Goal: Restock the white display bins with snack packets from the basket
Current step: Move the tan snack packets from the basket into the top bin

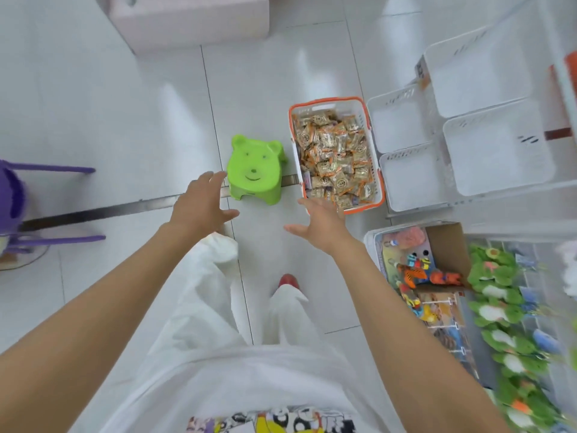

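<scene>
A white basket with an orange rim (378,185) stands on the floor, full of tan and orange snack packets (335,154). Right of it sit several white display bins (402,120), the two nearest lower ones and two larger upper ones (496,148), none holding anything I can see. My left hand (199,204) reaches forward with fingers spread, its tips near the green stool. My right hand (321,220) is stretched out open just short of the basket's near left corner. Neither hand holds anything.
A green bear-face stool (254,170) stands left of the basket. A cardboard box of colourful toys (418,276) and green plush items (499,307) lie at lower right. A purple chair (46,201) is at left, a pink box (190,20) at the top. White tiled floor.
</scene>
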Demonstrator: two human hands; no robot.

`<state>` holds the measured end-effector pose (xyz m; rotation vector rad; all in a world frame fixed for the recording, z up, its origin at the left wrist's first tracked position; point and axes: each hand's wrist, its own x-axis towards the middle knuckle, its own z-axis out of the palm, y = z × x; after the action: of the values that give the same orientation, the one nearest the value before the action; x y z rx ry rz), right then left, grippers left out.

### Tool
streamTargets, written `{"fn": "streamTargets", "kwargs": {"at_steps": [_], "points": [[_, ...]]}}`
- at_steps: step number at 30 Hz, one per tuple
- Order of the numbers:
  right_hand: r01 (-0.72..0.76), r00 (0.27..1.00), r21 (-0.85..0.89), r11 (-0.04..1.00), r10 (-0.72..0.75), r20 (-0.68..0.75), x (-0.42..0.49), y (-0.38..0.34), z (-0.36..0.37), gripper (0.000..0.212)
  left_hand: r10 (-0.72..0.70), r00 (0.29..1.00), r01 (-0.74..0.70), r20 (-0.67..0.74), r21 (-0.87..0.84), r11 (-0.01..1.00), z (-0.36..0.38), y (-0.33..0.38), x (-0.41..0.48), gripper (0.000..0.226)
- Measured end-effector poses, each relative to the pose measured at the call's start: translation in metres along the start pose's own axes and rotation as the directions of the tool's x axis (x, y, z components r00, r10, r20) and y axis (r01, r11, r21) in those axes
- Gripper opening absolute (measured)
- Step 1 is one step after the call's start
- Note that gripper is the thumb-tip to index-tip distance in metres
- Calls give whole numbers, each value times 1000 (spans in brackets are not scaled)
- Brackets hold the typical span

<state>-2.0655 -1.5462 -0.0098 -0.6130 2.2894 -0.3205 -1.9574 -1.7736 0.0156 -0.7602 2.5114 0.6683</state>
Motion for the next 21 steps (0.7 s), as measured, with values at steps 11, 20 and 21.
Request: {"fn": "streamTargets", "kwargs": {"at_steps": [11, 20, 21], "points": [[-377, 910, 220, 900, 404, -94, 157, -41, -31, 74, 330, 902, -405, 280, 278, 871, -107, 27, 249, 86], [-443, 801, 505, 741, 580, -149, 191, -36, -51, 67, 442, 750, -639, 492, 368, 676, -105, 104, 311, 86], [-452, 791, 523, 723, 596, -141, 194, -29, -53, 67, 454, 740, -654, 497, 374, 657, -101, 113, 316, 86]]}}
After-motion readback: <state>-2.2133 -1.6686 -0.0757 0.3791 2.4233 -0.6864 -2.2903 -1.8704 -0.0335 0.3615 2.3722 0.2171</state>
